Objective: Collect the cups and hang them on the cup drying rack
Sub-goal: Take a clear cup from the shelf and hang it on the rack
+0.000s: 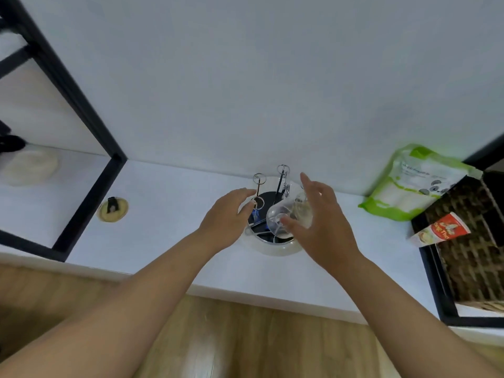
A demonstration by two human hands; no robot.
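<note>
A cup drying rack with a round white base, dark middle and thin metal prongs ending in loops stands on the white counter near the wall. A clear glass cup lies tilted over the rack's right side, mouth toward me. My right hand is around it, thumb under the rim and fingers spread over the top. My left hand hovers at the rack's left side, fingers apart, fingertips next to a looped prong. Whether more cups hang behind the glass I cannot tell.
A black metal frame stands on the counter at left, with a small round yellow item beside it. At right are a green-and-white pouch, a red-and-white packet and a woven basket in a black frame. Wooden floor lies below the counter edge.
</note>
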